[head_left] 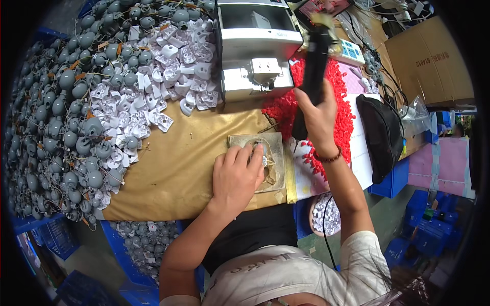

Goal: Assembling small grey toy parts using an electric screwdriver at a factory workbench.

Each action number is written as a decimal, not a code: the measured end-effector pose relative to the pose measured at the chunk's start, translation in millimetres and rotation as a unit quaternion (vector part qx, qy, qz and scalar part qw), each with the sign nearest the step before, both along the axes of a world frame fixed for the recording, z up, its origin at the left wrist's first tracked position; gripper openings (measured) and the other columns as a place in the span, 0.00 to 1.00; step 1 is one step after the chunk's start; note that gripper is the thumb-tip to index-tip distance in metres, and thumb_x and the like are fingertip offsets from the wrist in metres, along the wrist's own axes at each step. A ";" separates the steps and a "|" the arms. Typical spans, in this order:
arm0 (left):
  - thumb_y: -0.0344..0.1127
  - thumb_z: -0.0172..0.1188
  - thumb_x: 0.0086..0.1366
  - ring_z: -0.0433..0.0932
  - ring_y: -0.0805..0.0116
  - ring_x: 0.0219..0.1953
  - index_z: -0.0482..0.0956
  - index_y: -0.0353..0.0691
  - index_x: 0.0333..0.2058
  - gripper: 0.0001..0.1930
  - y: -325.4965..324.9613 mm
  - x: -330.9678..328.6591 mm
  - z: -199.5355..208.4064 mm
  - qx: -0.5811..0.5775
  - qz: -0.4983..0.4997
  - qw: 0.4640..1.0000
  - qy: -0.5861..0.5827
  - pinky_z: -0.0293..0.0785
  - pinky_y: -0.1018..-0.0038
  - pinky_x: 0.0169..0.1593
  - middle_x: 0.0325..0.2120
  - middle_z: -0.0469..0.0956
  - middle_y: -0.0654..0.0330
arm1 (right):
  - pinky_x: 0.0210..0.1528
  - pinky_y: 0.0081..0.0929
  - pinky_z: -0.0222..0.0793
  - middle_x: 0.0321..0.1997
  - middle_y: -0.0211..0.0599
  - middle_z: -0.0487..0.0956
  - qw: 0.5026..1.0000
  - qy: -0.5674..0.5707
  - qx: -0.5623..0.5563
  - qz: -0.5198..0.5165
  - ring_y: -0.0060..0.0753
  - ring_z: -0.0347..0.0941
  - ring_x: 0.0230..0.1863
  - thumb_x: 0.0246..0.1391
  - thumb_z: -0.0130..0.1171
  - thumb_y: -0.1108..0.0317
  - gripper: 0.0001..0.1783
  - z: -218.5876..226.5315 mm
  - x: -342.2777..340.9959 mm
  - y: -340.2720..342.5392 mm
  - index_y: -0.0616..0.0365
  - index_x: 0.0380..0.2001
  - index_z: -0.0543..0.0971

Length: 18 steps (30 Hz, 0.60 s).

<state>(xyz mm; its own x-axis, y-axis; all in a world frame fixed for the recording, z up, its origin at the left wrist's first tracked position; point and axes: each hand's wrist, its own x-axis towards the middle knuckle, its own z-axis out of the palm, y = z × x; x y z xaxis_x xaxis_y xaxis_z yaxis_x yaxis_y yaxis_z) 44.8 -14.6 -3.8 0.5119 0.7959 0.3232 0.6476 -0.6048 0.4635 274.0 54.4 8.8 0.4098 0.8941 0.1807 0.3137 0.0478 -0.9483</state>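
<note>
My left hand (pixel 238 171) is closed over a small grey-and-white part (pixel 262 151), pressing it onto a square worn pad (pixel 273 183) near the table's front edge. Its fingers hide most of that part. Raised above the red pieces, my right hand (pixel 319 117) is wrapped around a long black electric screwdriver (pixel 315 66). The tool stands upright in the picture, and its far end is blurred by motion. Small red pieces (pixel 337 115) lie in a heap behind and beside the right hand.
Grey round lamp-holder-like parts (pixel 66 79) with wires are heaped at left, beside white plastic pieces (pixel 176 64). A metal-fronted machine (pixel 255 38) stands at the back. To the right are a black pouch (pixel 380 137), a cardboard box (pixel 429 64) and a power strip (pixel 351 51).
</note>
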 end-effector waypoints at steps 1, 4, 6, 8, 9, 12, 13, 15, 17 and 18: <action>0.33 0.70 0.53 0.75 0.59 0.48 0.79 0.41 0.53 0.26 2.1 0.6 -0.3 0.000 0.004 1.000 0.004 0.72 0.62 0.47 0.45 0.79 0.59 | 0.43 0.21 0.74 0.45 0.33 0.79 0.998 0.025 0.056 -0.018 0.21 0.76 0.42 0.54 0.70 0.76 0.30 17.4 -9.7 -5.1 0.62 0.58 0.69; 0.32 0.69 0.53 0.76 0.58 0.48 0.79 0.41 0.52 0.25 -1.0 1.9 2.7 -0.013 0.009 1.000 0.019 0.72 0.62 0.46 0.44 0.79 0.59 | 0.36 0.21 0.75 0.37 0.33 0.79 0.956 0.097 0.268 0.068 0.20 0.76 0.33 0.53 0.66 0.85 0.32 72.5 -31.8 0.2 0.64 0.60 0.66; 0.31 0.69 0.53 0.76 0.57 0.47 0.79 0.41 0.51 0.24 -0.6 1.6 4.2 -0.018 0.018 0.999 0.022 0.73 0.62 0.46 0.43 0.79 0.59 | 0.32 0.21 0.75 0.34 0.33 0.79 0.926 0.156 0.317 0.134 0.20 0.76 0.28 0.54 0.65 0.87 0.33 94.5 -39.5 15.8 0.64 0.61 0.65; 0.31 0.69 0.53 0.76 0.57 0.46 0.78 0.41 0.51 0.24 -1.0 4.6 3.1 -0.028 0.016 0.999 0.006 0.74 0.61 0.46 0.42 0.79 0.59 | 0.27 0.19 0.73 0.30 0.31 0.79 0.910 0.164 0.350 0.152 0.20 0.75 0.23 0.54 0.65 0.87 0.33 99.8 -43.7 41.3 0.65 0.63 0.67; 0.31 0.68 0.53 0.76 0.56 0.45 0.78 0.41 0.51 0.24 -0.1 6.5 2.1 -0.033 0.014 0.999 -0.002 0.75 0.61 0.46 0.42 0.79 0.59 | 0.26 0.20 0.72 0.28 0.31 0.79 0.916 0.130 0.340 0.168 0.20 0.75 0.22 0.53 0.66 0.85 0.29 103.6 -40.3 51.3 0.65 0.58 0.69; 0.29 0.69 0.53 0.76 0.56 0.44 0.78 0.41 0.50 0.24 -0.1 6.2 0.3 -0.019 0.023 0.999 -0.015 0.76 0.61 0.45 0.42 0.78 0.58 | 0.33 0.28 0.76 0.29 0.35 0.80 0.920 0.128 0.307 0.206 0.27 0.77 0.26 0.58 0.60 0.82 0.26 99.9 -44.4 73.4 0.66 0.60 0.67; 0.29 0.69 0.52 0.76 0.56 0.44 0.79 0.41 0.50 0.23 0.0 6.0 0.6 -0.022 0.022 0.999 -0.022 0.76 0.62 0.45 0.42 0.78 0.58 | 0.32 0.26 0.75 0.26 0.34 0.81 0.930 0.095 0.293 0.203 0.26 0.78 0.26 0.58 0.63 0.80 0.15 97.7 -43.4 85.6 0.66 0.48 0.77; 0.28 0.69 0.52 0.76 0.56 0.43 0.79 0.41 0.49 0.23 0.6 4.9 1.6 -0.026 0.020 0.999 -0.038 0.77 0.63 0.44 0.41 0.78 0.58 | 0.31 0.23 0.73 0.23 0.32 0.80 0.961 0.050 0.213 0.169 0.24 0.78 0.25 0.54 0.67 0.76 0.05 94.0 -44.2 91.3 0.62 0.32 0.80; 0.28 0.69 0.51 0.76 0.56 0.42 0.79 0.40 0.48 0.22 1.0 6.1 2.4 -0.021 0.022 0.999 -0.042 0.77 0.63 0.44 0.41 0.79 0.58 | 0.29 0.22 0.73 0.23 0.32 0.80 0.966 0.042 0.185 0.174 0.23 0.78 0.24 0.53 0.68 0.75 0.08 95.6 -46.3 92.2 0.62 0.33 0.78; 0.27 0.69 0.51 0.76 0.56 0.42 0.79 0.40 0.48 0.22 1.3 7.1 2.7 -0.019 0.023 0.999 -0.043 0.77 0.63 0.44 0.41 0.79 0.58 | 0.28 0.22 0.73 0.23 0.31 0.80 0.966 0.056 0.175 0.180 0.23 0.77 0.23 0.52 0.69 0.76 0.11 99.2 -47.4 91.2 0.63 0.37 0.77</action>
